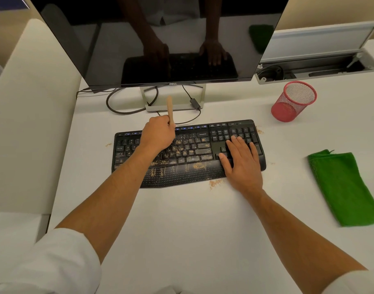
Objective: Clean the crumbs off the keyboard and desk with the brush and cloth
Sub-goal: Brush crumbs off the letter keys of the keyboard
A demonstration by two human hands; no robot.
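Wooden brush [169, 109] stands upright in the left hand [157, 133], fingers clamped; crumbs [181, 148] lie just right; right hand [242, 162] flat on the keyboard [203, 145].

wooden brush handle [169, 110], fuzzy green cloth [344, 187], matt black plastic keyboard [188, 152], glossy monitor [160, 39].

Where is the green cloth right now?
In the head view, the folded green cloth lies untouched on the white desk, right of the black keyboard.
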